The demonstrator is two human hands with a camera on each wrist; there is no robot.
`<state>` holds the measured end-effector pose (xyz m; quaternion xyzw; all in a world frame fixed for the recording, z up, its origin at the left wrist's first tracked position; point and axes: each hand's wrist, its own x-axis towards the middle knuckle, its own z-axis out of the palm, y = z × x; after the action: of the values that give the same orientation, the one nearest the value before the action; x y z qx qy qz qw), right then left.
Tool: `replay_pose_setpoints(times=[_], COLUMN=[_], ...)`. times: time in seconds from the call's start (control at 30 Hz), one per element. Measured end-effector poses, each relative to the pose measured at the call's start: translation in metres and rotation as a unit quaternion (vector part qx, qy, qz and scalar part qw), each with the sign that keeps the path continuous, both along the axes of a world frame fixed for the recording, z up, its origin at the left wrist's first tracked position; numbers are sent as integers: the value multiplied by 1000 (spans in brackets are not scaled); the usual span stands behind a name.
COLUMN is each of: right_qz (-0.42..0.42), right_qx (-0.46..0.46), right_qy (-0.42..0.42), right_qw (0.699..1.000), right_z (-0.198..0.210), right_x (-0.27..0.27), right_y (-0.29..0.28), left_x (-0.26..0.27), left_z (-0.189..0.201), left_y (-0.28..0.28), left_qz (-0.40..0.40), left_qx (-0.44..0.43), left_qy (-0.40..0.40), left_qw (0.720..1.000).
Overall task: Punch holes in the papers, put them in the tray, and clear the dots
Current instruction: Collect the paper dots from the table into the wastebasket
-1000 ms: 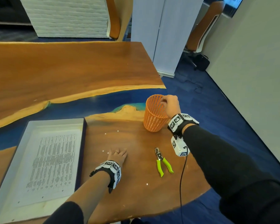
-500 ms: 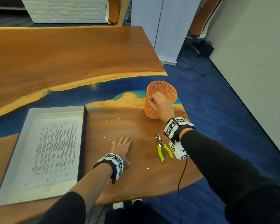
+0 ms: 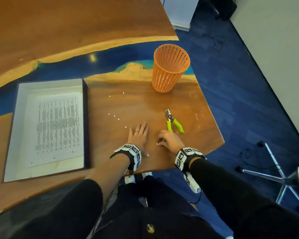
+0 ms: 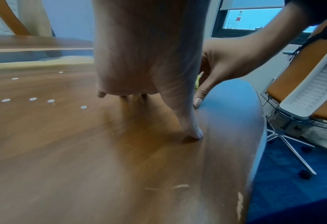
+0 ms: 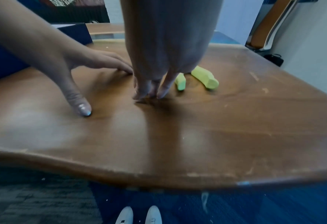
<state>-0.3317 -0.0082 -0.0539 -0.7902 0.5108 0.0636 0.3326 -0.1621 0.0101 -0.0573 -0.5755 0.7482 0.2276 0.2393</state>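
On the wooden table, from the head view, the right hand curls its fingertips beside one paper dot; more dots lie scattered just past the left hand, which lies flat, fingers straight. The dots look feather-light and flat, likely best pinched or slid to the edge.

The left wrist view shows four dots well left of the flat fingers.

In the right wrist view, the bunched fingertips touch the wood; whether they pinch a dot cannot be told.
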Motion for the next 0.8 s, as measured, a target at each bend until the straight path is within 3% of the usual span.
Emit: replay_pose_setpoints(times=[0.4, 0.8], right_qz=[-11, 77], right_qx=[-45, -43], right_qy=[2, 28], right_qw=[999, 996], right_z=[-9, -5], right_x=[0, 0], right_y=[9, 3], left_x=[-6, -9], left_z=[-3, -5], left_y=[2, 3], left_qz=[16, 16], left_qx=[0, 13], left_qy=[-19, -37], left_qw=[1000, 999])
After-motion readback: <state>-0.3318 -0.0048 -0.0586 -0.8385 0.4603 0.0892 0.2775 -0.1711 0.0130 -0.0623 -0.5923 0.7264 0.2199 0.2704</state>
